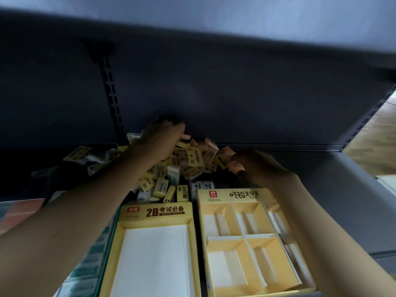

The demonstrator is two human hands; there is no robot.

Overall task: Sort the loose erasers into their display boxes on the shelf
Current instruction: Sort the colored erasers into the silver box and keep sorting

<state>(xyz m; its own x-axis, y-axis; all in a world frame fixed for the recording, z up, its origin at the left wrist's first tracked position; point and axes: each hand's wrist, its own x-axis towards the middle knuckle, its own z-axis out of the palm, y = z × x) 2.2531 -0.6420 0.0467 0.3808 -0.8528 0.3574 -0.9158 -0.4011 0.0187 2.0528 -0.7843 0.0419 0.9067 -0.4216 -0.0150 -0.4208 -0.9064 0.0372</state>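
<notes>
1. Head view: we see both hands deep in a heap of loose erasers (188, 161) piled toward the back of the shelf (353, 189).
2. Our left hand (165, 136) lies over the top of the heap, its fingers curled around a yellow eraser (183, 144) at the crest.
3. Our right hand (257, 166) reaches in from the right side, pinching a peach-coloured eraser (235, 167) at the heap's edge.
4. At the shelf's front edge stand two open display boxes side by side: the 2B box (156, 212), a single undivided tray, and just beside it the divided box (244, 195) with several compartments. No erasers show inside either.
5. We judge the sorting as barely begun.
6. To do this step well, we would lift one kind at a time, read each wrapper before dropping it, and match the print to the box header.
7. We would draw pieces off the top so that the heap does not slide forward.
8. We would lay erasers flat and aligned, so rows fill neatly.
</notes>
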